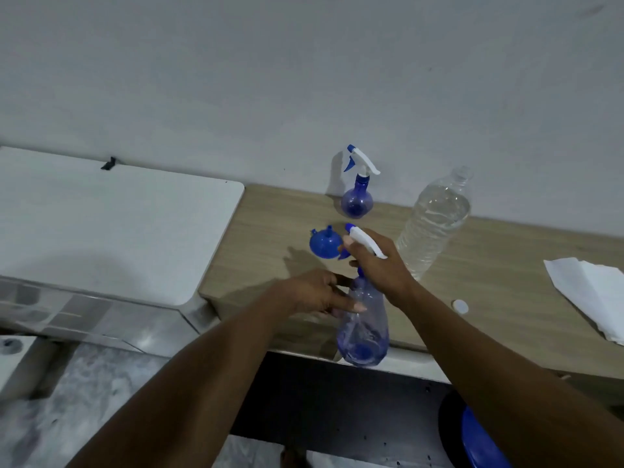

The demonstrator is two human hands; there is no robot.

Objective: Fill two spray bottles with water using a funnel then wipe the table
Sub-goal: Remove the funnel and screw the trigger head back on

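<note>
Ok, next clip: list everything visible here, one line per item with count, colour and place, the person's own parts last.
near spray bottle: 1, clear blue with white-blue trigger head, front table edge, held
far spray bottle: 1, blue, by the wall
funnel: 1, blue, upside down on the table between the two
water bottle: 1, clear, uncapped, right of the sprayers
cap: 1, white, on the table near the right forearm
paper towels: 1 stack, white, right edge
table: 1, light wood
white surface: 1, left of the table
left hand: on the bottle body
right hand: on the trigger head
</note>
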